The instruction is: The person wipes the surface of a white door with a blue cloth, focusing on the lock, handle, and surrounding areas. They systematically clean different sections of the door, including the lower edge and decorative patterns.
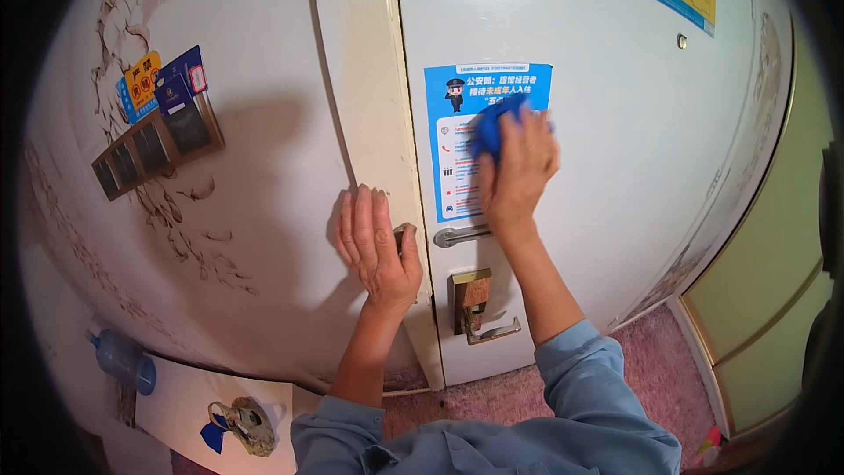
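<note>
My right hand (524,171) presses a crumpled blue cloth (494,125) against a blue and white printed poster (434,165) on the white door (600,165). The cloth and hand cover much of the poster's right side; the hand looks slightly blurred. My left hand (379,244) rests with its fingers extended on the cream door frame (372,79), holding nothing. A metal piece shows partly behind its thumb. Just under the poster is a grey lever handle (455,236), partly hidden by my right wrist. Lower down sits a worn brass-coloured lock plate (471,284) with a second lever (494,332).
A wooden holder (158,145) with cards and signs hangs on the painted wall at left. Below stand a blue water jug (125,359) and a white surface (171,396) bearing a patterned bag (254,429). Pink carpet (659,369) covers the floor; greenish panels (752,277) rise at right.
</note>
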Demonstrator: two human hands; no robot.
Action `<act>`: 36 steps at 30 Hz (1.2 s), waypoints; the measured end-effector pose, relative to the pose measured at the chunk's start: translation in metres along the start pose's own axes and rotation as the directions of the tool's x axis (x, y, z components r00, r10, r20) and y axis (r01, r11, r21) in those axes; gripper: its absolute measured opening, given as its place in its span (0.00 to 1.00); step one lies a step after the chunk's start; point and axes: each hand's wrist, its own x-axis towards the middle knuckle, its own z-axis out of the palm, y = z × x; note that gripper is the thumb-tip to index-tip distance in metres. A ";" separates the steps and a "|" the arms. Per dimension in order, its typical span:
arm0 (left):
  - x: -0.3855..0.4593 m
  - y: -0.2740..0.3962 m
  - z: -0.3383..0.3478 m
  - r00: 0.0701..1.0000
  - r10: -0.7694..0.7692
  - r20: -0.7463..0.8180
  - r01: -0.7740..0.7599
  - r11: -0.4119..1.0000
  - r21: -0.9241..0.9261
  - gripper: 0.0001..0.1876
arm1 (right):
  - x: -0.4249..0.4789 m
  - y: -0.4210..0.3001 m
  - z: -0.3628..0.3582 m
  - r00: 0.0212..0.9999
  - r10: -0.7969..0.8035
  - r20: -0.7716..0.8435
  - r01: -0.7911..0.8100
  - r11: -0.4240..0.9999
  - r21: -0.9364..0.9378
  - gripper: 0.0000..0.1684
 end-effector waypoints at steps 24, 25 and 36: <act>-0.005 0.007 0.010 0.986 -0.068 0.154 0.076 0.996 -0.050 0.37 | 0.087 -0.002 0.025 0.961 0.054 -0.272 -0.061 0.998 -0.019 0.28; -0.006 0.007 0.010 0.985 -0.075 0.156 0.083 0.995 -0.049 0.37 | 0.087 -0.013 0.030 0.963 0.008 -0.270 -0.007 1.000 0.005 0.30; -0.011 0.008 0.011 0.986 -0.092 0.143 0.094 0.995 -0.011 0.38 | 0.092 -0.048 0.035 0.952 -0.266 -0.155 0.293 0.937 0.191 0.29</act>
